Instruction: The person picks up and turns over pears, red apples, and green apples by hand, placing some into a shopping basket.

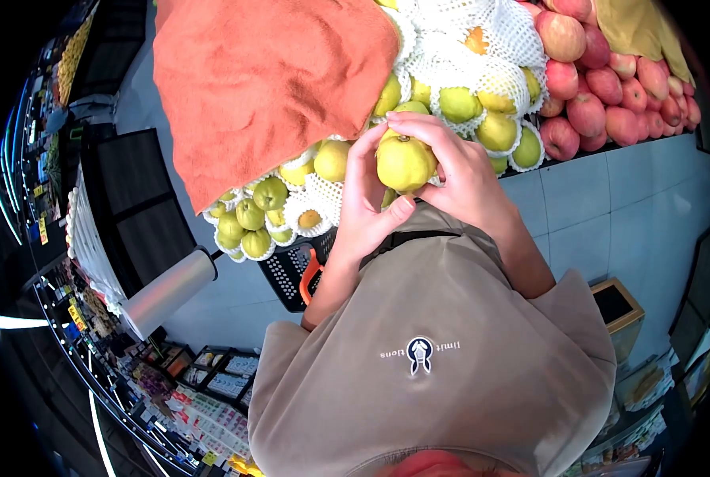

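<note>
Both hands are cupped round a lumpy yellow-green fruit [405,161], which looks like a guava or a pear; its stem end shows at the top. My left hand [367,179] curves along the fruit's left side, with its thumb low in front. On the right side my right hand [462,163] wraps it, fingers bent over the top and thumb below. The fingertips of the two hands meet near the top of the fruit. Similar yellow-green fruits [331,161] lie just beyond, some in white foam nets [323,195].
An orange-red cloth [267,87] covers the left of the fruit display. Red apples [587,115] are piled at the right beside a mustard cloth [641,28]. A black basket with an orange handle [310,274] is below the display; a plastic bag roll [170,292] stands left.
</note>
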Available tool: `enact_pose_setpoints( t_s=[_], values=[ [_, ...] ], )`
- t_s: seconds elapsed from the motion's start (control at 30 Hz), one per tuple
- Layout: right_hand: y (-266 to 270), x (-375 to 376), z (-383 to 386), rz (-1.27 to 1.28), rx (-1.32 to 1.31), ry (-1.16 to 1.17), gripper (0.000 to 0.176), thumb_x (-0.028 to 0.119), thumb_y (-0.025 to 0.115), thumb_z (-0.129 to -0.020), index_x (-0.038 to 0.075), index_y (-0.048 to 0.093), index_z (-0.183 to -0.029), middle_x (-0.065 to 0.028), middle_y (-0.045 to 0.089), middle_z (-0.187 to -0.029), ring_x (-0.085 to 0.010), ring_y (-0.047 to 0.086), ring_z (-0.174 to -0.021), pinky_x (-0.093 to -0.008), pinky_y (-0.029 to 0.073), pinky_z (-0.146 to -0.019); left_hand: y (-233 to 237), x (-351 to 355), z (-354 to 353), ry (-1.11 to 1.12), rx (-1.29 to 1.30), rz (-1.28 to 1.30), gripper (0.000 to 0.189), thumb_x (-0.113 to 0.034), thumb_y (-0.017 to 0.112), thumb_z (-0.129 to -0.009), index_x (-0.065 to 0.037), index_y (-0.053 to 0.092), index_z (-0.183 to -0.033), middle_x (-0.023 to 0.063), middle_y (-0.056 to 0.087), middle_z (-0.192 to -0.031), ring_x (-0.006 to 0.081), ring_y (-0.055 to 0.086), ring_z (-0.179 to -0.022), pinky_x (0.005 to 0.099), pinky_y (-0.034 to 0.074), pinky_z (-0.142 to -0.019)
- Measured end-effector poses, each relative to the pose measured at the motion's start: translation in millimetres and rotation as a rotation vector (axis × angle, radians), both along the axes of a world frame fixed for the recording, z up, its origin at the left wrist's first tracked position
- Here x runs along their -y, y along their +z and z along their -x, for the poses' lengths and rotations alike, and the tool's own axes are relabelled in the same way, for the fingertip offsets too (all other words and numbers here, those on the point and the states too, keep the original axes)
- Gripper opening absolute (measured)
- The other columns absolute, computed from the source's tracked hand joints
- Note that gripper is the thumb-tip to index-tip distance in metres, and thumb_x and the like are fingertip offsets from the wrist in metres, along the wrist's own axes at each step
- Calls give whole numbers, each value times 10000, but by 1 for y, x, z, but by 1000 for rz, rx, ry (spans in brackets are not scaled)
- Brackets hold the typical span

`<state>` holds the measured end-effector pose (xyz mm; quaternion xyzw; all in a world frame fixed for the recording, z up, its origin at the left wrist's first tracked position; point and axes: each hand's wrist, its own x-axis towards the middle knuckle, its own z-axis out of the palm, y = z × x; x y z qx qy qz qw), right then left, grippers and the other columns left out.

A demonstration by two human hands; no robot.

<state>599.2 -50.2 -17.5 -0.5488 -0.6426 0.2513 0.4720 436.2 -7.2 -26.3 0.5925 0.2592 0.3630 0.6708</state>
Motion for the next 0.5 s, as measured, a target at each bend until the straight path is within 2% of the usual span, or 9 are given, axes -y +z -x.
enact_pose_setpoints(
  t_s=[0.03,0.1,0.13,0.17,0.2,0.23,0.3,0.43,0.5],
  values=[
    [1,0,0,-1,1,2,687,-6,786,-702,83,484,-1312,-126,570,-1351,-275,617,-1183,-337,553,-865,0,-1,1,-34,102,42,725,-426,636,-937,-37,309,-1454,140,379,-1440,252,368,-1366,415,324,-1118],
    [4,4,1,36,-262,43,685,-8,806,-686,62,498,-1294,-158,575,-1339,-298,593,-1207,-356,506,-963,-2,0,2,-66,203,86,718,-463,608,-948,-38,316,-1449,140,377,-1442,256,364,-1372,420,330,-1117],
    [6,5,2,37,-262,44,685,-8,806,-686,62,498,-1294,-158,575,-1339,-298,593,-1207,-356,506,-963,-3,1,2,-49,273,263,717,-506,558,-959,-43,317,-1451,140,388,-1439,258,382,-1362,424,344,-1110],
    [8,5,4,12,-335,60,711,-15,802,-676,93,509,-1315,-127,577,-1337,-271,614,-1171,-338,540,-864,-4,1,3,-32,340,439,721,-548,507,-970,-48,318,-1454,139,398,-1436,260,401,-1353,427,358,-1102],
    [9,6,5,-13,-408,75,740,-21,798,-666,123,521,-1337,-96,579,-1335,-244,635,-1135,-320,574,-764,-4,1,5,-29,339,439,721,-548,507,-970,-48,318,-1454,139,398,-1436,260,401,-1353,427,358,-1102],
    [8,5,5,-14,-409,77,740,-21,798,-666,123,521,-1337,-96,579,-1335,-244,635,-1135,-320,574,-764,-5,-1,8,-87,269,503,714,-562,461,-980,-53,316,-1459,138,413,-1429,255,424,-1338,424,368,-1096],
    [5,4,3,-64,-221,92,764,-12,807,-662,122,513,-1354,-132,551,-1340,-294,610,-1165,-338,563,-840,-10,-1,13,-175,222,650,684,-557,383,-1007,-64,307,-1474,124,454,-1408,242,485,-1290,408,390,-1077],
    [4,4,6,21,-93,-97,769,-11,798,-665,109,494,-1360,-141,522,-1333,-332,604,-1147,-378,543,-890,-7,0,8,-282,323,702,651,-515,405,-1018,-65,310,-1478,105,437,-1429,225,456,-1314,400,388,-1076],
    [0,5,8,-17,-75,-148,751,-9,794,-668,102,496,-1349,-139,528,-1326,-327,608,-1139,-373,548,-874,1,4,-1,-114,112,437,710,-536,411,-1006,-59,255,-1508,122,375,-1489,256,389,-1376,430,367,-1100]
  ],
)
